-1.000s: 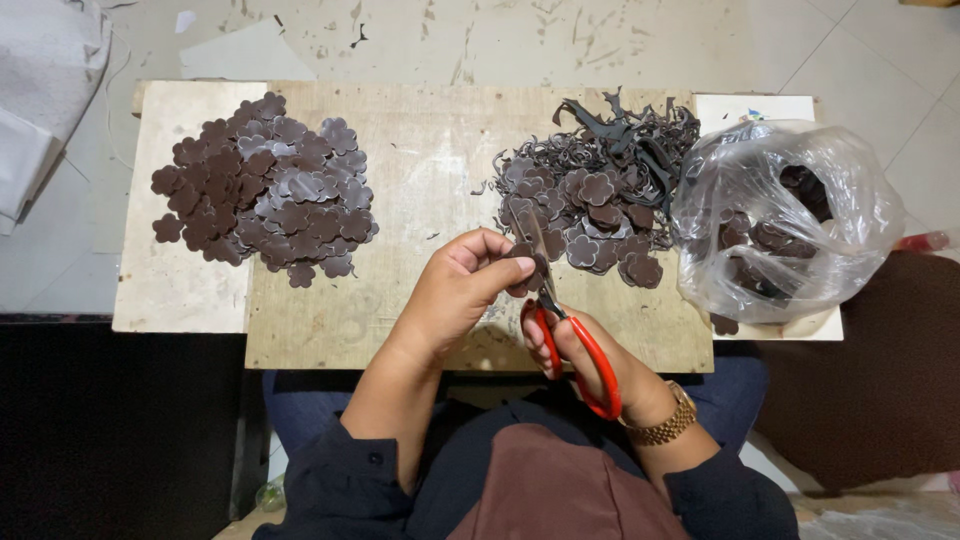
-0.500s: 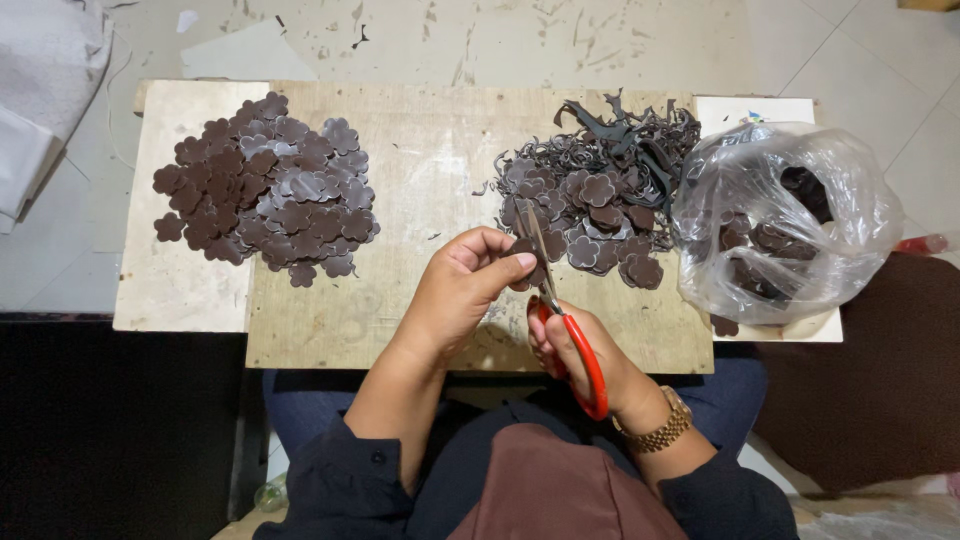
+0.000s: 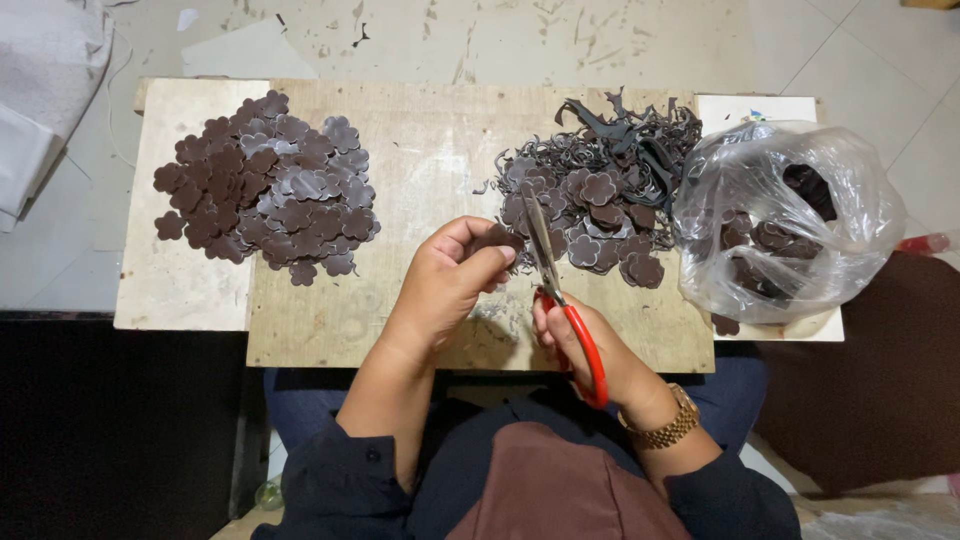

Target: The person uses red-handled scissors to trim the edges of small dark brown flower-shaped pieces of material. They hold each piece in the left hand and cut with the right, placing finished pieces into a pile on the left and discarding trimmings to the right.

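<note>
1. Over the scuffed wooden board, the left hand pinches a small dark brown flower-shaped piece between thumb and curled fingers.
2. Beside it, the right hand is closed through the red handles of the scissors.
3. Their steel blades, slightly parted, point away from the person, long axis tilted a little leftward.
4. Matte brown flower cutouts lie heaped at left; curly offcuts and a crinkled clear plastic bag sit right.

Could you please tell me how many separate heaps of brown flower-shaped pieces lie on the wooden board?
2: the left heap near the board's left end, and the right heap mixed with offcuts beside the plastic bag, which holds more.
</note>
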`<state>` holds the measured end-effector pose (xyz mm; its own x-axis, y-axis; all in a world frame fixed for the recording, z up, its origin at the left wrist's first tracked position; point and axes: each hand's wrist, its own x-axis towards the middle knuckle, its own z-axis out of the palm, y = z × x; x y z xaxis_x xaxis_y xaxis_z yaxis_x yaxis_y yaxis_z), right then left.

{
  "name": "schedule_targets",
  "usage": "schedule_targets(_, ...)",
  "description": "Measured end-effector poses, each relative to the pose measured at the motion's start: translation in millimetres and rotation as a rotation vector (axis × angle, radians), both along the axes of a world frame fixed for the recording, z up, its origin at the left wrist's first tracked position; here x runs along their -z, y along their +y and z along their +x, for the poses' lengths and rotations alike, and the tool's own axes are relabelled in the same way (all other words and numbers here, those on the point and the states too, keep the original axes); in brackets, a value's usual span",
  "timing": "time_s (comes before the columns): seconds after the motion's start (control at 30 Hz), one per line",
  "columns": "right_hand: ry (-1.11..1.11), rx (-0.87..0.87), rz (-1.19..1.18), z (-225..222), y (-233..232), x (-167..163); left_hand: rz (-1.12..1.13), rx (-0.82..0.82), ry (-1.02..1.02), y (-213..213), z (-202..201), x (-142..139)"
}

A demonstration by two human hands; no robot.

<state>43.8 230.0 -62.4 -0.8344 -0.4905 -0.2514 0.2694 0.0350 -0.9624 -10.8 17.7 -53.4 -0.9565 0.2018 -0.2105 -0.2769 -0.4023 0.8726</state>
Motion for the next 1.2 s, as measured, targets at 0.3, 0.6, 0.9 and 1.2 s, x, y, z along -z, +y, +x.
schedule_targets(0.3,0.012,-0.115,-0.013,-1,0,-4,-0.08,0.017,-0.011,-1,-1,-4)
schedule_targets(0.6,0.108,-0.14,0.052,-3,0,-9,-0.006,0.017,0.102,-1,-1,-3)
schedule_targets(0.9,-0.026,-0.146,-0.038,0,5,-13,-0.051,-0.039,0.129,0,-3,9)
schedule_targets(1.2,0.049,-0.131,0.077,-1,6,-12,-0.139,-0.033,0.069,-1,1,-7)
